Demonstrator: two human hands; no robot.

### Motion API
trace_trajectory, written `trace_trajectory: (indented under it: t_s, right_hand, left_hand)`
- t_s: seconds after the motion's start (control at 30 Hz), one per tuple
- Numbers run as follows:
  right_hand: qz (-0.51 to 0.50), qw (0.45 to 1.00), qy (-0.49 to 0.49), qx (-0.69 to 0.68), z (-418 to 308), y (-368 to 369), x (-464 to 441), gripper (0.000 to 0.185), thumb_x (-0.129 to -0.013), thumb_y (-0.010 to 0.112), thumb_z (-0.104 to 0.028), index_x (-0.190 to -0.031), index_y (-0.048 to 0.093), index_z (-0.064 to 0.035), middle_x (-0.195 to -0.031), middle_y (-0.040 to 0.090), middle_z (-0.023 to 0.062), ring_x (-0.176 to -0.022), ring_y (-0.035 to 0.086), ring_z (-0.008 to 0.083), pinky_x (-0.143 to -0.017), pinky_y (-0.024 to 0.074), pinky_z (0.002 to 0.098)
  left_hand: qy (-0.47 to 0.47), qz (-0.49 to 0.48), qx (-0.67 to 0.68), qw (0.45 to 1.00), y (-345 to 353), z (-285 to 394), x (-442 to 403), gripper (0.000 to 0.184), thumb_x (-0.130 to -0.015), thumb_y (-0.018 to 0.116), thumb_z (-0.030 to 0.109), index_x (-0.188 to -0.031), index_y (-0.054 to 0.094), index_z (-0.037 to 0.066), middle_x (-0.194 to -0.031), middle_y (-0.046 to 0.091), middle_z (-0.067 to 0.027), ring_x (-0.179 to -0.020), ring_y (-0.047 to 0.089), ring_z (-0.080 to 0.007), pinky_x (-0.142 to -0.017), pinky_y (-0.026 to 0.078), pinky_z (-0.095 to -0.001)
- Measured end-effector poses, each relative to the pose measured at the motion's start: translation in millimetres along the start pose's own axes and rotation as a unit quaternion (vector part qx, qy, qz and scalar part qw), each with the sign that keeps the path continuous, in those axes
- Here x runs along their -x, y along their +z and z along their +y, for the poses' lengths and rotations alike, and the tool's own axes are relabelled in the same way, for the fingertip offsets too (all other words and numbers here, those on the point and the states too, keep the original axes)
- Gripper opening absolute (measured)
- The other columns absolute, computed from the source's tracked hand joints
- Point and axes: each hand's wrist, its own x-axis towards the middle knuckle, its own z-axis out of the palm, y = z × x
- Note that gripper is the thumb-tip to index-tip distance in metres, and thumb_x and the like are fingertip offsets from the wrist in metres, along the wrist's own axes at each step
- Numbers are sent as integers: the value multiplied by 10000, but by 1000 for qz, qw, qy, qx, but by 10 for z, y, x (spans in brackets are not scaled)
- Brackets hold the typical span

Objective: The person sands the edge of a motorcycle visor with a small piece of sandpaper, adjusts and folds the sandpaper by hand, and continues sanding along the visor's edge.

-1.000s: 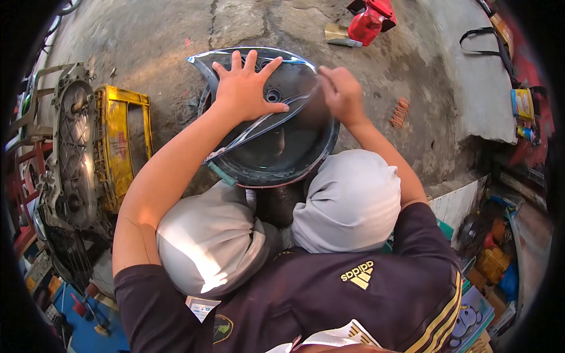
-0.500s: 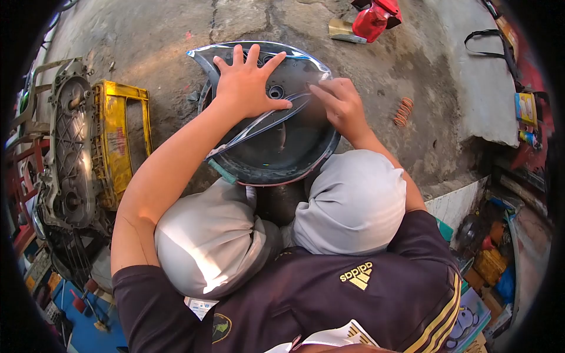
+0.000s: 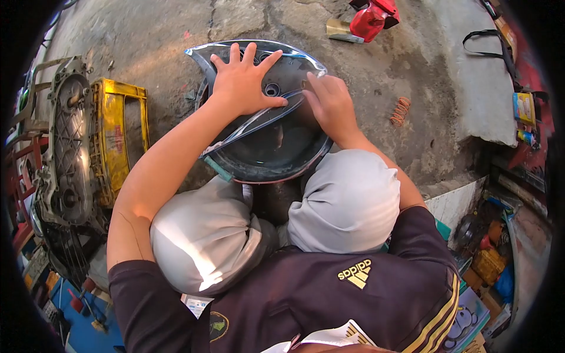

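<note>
A dark, leaf-shaped plastic panel with a clear, shiny rim [image 3: 301,60], like a vehicle lamp part, lies across a round black basin [image 3: 276,156] between my knees. My left hand [image 3: 240,85] presses flat on the panel, its fingers spread wide. Near the thumb a round hole shows in the panel. At the panel's right end is my right hand [image 3: 332,106], fingers bent and drawn together near the rim. Whatever may be between its fingertips is too small and blurred to make out.
A yellow plastic crate [image 3: 118,150] and a metal engine casing [image 3: 72,147] stand on the left. An orange coil spring [image 3: 400,110] lies on the concrete floor to the right, with a red part [image 3: 372,20] farther back. Mixed parts fill the lower right.
My right hand has shifted slightly down and left along the panel's right end, its fingers straighter. My left hand keeps its spread hold on the panel. The whole view has shifted a little.
</note>
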Motion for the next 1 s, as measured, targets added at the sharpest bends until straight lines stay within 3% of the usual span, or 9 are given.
trace_trajectory:
  t_s: [0.13,0.3,0.53,0.73,0.8,1.0]
  right_hand:
    - [1,1000,-4,-21,81,22,12,333,-914,818,-63,-1243,767,-46,-1114,673,132,-1150,651,389,-994,549,481]
    - [22,998,-66,-9,210,-95,-119,335,-887,810,-22,-1217,802,-79,-1172,734,125,-1215,670,390,-1049,559,488]
    - [39,997,-58,-29,421,111,11,369,-880,827,-10,-1240,810,-92,-1262,752,121,-1246,697,398,-1045,585,494]
    - [50,998,-26,-27,288,76,116,401,-848,914,-124,-1234,810,-87,-1367,711,174,-1286,692,409,-1058,587,491]
    - [56,998,-25,-15,231,48,148,423,-866,931,-238,-1231,804,-67,-1398,685,229,-1324,660,438,-1077,565,503]
    - [53,997,36,-50,275,142,83,361,-872,926,-279,-1137,811,-61,-1380,697,254,-1264,682,453,-1042,574,496]
  left_hand:
    - [-1,4,-1,1000,7,6,2,1160,-747,777,877,-1726,354,420,-1741,366,-213,-1589,329,-542,-1152,292,-860]
    - [-5,8,4,1000,-2,6,19,1158,-740,804,854,-1722,355,436,-1740,367,-210,-1594,324,-536,-1156,297,-848]
    - [-8,-4,3,1000,-25,7,9,1157,-744,793,862,-1724,353,433,-1741,364,-211,-1596,318,-541,-1162,293,-848]
    - [-5,-1,3,1000,-14,13,7,1158,-750,782,873,-1728,345,431,-1740,360,-216,-1596,317,-544,-1160,296,-854]
    - [-6,-6,1,1000,-25,7,16,1157,-753,780,874,-1729,343,431,-1740,359,-217,-1596,316,-545,-1159,297,-855]
    - [-5,1,-1,1000,2,5,5,1157,-755,776,876,-1730,339,431,-1740,360,-215,-1596,315,-546,-1159,296,-855]
